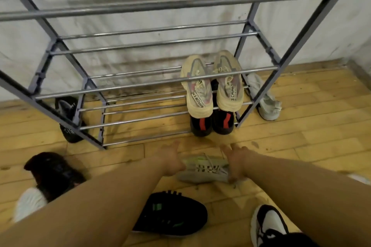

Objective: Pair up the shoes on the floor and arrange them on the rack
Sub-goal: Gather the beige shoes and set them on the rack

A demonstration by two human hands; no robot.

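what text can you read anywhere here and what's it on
"APPOREN", start cut off: heel strip of the left beige sneaker on the rack.
"S CAPAO", partly hidden: heel strip of the right beige sneaker.
Small print beside both: too blurred to read.
White mark on the black shoe by the rack's left leg: unreadable.

Black capitals run along the heel strap of each cream shoe on my rack. On the left cream sneaker I read roughly "APPOREN". On the right cream sneaker I read "S CAPAO", only partly legible. The smaller print beside both is too blurred. The black shoe by the rack's left leg bears a pale mark I cannot read.
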